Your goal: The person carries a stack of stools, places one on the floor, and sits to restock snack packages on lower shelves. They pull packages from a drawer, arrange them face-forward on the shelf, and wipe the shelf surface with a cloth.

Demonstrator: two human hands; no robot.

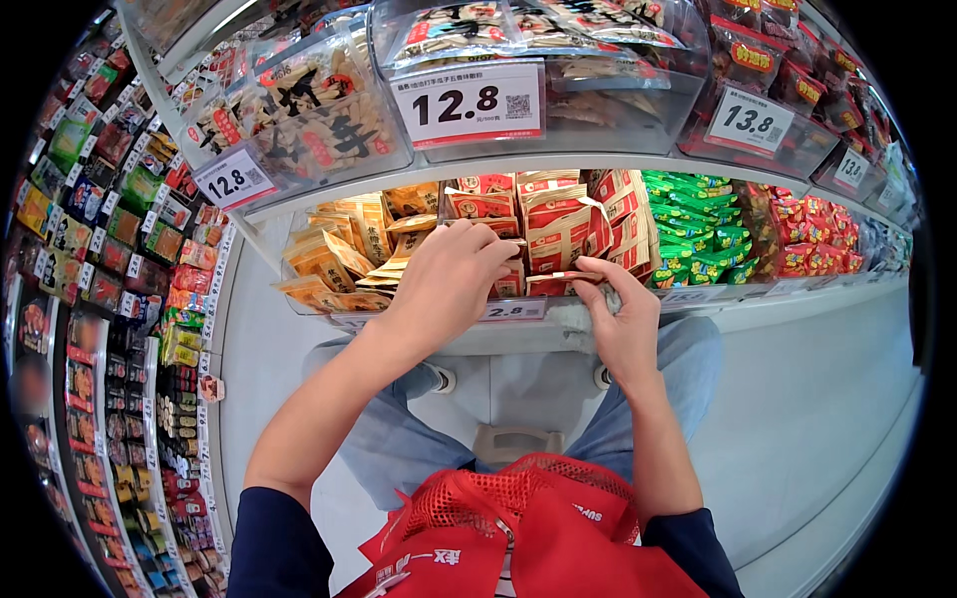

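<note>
My left hand reaches over the shelf bin's front edge, fingers bent down among red-and-cream snack packets. Its fingertips are partly hidden, so whether they grip a packet cannot be told. At the front of the same bin, my right hand has thumb and forefinger at the end of a flat-lying red snack packet. A greyish cloth hangs over the bin's front edge beside the right hand, partly behind its thumb. Yellow-orange snack packets stand to the left of my left hand.
Green packets and small red packets fill the bins to the right. An upper shelf with clear bins and price tags overhangs the hands. Below me is a low stool. Another stocked shelf runs along the left.
</note>
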